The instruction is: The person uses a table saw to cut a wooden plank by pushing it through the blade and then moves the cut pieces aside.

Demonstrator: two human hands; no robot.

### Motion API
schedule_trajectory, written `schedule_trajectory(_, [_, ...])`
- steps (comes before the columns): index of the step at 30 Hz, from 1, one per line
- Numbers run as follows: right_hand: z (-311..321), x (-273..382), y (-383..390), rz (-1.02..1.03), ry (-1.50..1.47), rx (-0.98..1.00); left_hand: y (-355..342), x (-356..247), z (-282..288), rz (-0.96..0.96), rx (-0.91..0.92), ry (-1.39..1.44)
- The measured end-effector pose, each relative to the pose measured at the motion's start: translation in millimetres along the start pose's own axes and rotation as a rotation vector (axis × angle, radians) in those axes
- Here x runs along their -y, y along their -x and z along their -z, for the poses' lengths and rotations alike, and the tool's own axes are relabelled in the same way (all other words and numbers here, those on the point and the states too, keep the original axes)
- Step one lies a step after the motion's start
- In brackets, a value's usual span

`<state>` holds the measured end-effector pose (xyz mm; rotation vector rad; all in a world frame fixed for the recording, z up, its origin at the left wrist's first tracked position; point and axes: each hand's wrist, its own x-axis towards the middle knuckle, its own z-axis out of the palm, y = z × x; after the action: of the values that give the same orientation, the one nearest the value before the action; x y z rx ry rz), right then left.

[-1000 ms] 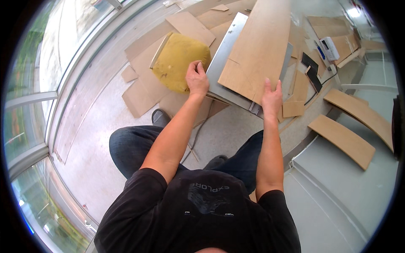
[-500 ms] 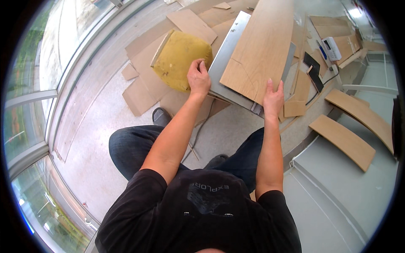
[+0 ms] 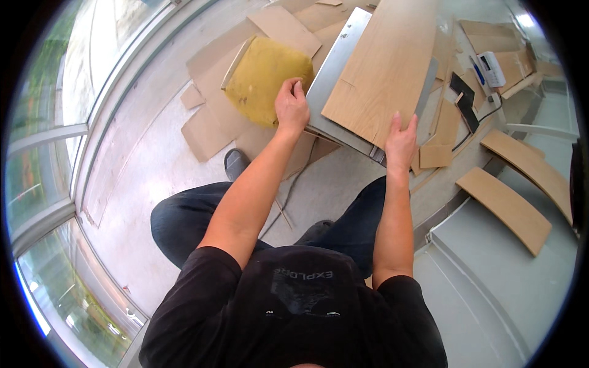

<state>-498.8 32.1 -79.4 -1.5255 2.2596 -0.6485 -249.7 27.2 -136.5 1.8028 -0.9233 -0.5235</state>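
A long light-brown wooden plank lies over a grey metal work surface that looks like a machine table. The plank's far end runs out of sight at the top. My right hand grips its near right corner, with fingers reaching up along the wood. By the left edge of the metal surface is my left hand, its fingers curled and thumb close to them. Whatever those fingers may hold is hidden. Just beyond that hand stands a stained yellow padded stool.
Flattened cardboard covers part of the floor. To the right lie two curved wood pieces, a black flat part, a white box-like device and wood offcuts. A cable runs beneath the work surface. Glass panes line the left.
The whole view has shifted slightly, with the stool and work surface a little higher and further right. Both hands keep about the same places by the plank and the metal edge.
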Motion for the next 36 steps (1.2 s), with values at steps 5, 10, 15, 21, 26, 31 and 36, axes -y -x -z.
schedule_trajectory(5, [-1, 0, 0, 0.005, 0.053, -0.008, 1, -1, 1, -0.015, 0.015, -0.04])
schedule_trajectory(10, [0, 2, 1, -0.035, 0.047, 0.038, 0, -3, 2, -0.083, 0.006, -0.087])
schedule_trajectory(15, [-2, 2, 1, 0.004, 0.05, -0.046, 0, -4, 2, -0.074, 0.05, -0.067])
schedule_trajectory(21, [-3, 0, 3, -0.062, 0.051, -0.047, -2, 3, 1, -0.137, 0.083, -0.02])
schedule_trajectory(26, [-5, 0, 2, -0.08, 0.047, -0.076, -3, 7, 1, -0.162, 0.113, -0.008])
schedule_trajectory(31, [-7, -5, -2, -0.094, 0.016, -0.084, -4, 9, 0, -0.155, 0.16, 0.007])
schedule_trajectory(36, [-11, -11, -6, -0.048, -0.072, -0.115, -3, 11, 0, -0.21, 0.159, 0.02])
